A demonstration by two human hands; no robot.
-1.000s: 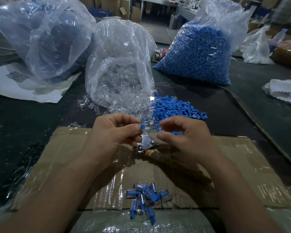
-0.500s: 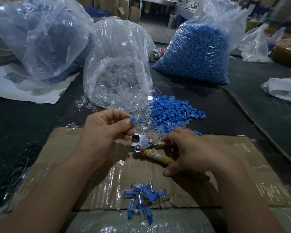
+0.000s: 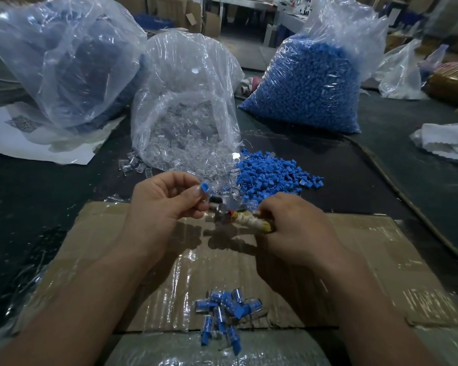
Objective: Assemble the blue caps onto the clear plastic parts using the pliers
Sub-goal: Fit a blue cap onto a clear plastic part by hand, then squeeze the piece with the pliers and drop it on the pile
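Observation:
My left hand (image 3: 167,202) pinches a blue cap (image 3: 204,186) between thumb and forefinger; whether a clear part sits under it is hard to see. My right hand (image 3: 294,228) grips the tape-wrapped handles of the pliers (image 3: 246,220), whose metal jaws (image 3: 220,211) lie just right of my left fingertips. A loose pile of blue caps (image 3: 273,174) lies beyond my hands. An open bag of clear plastic parts (image 3: 185,138) stands behind it. Several assembled pieces (image 3: 226,315) lie on the cardboard sheet (image 3: 368,260) near me.
A large bag of blue caps (image 3: 310,85) stands at the back right. Another plastic bag (image 3: 61,62) sits at the back left on white paper (image 3: 37,138). A cable (image 3: 397,186) runs along the dark table on the right, near white cloth (image 3: 450,141).
My right hand took hold of the pliers' handles and lifted them off the cardboard. My left hand rose a little with the blue cap, and the pliers' jaws came up to it.

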